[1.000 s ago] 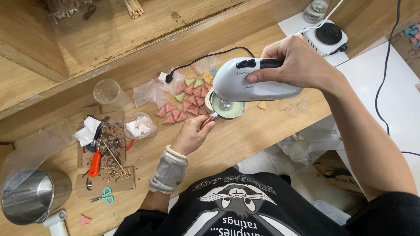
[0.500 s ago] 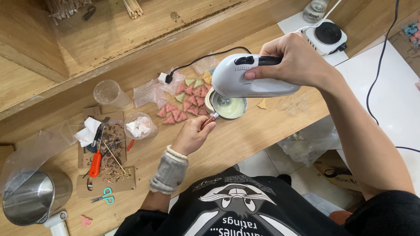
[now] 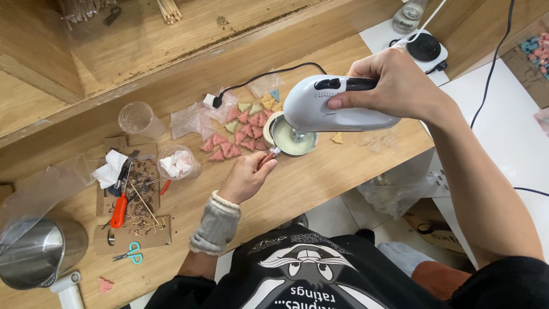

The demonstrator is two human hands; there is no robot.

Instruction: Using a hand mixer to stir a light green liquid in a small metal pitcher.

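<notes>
Near the centre of the frame, the right hand (image 3: 400, 83) wraps firmly around the handle of a white electric hand mixer (image 3: 337, 106), held directly above a small round metal pot of pale cream liquid (image 3: 290, 137) on the wooden table (image 3: 343, 171). Just below and left of the pot, the left hand (image 3: 247, 178) pinches its reddish-brown handle (image 3: 267, 158). The mixer body hides most of the beaters and the pot's far rim; pink and green triangular pieces (image 3: 240, 129) lie beside it.
</notes>
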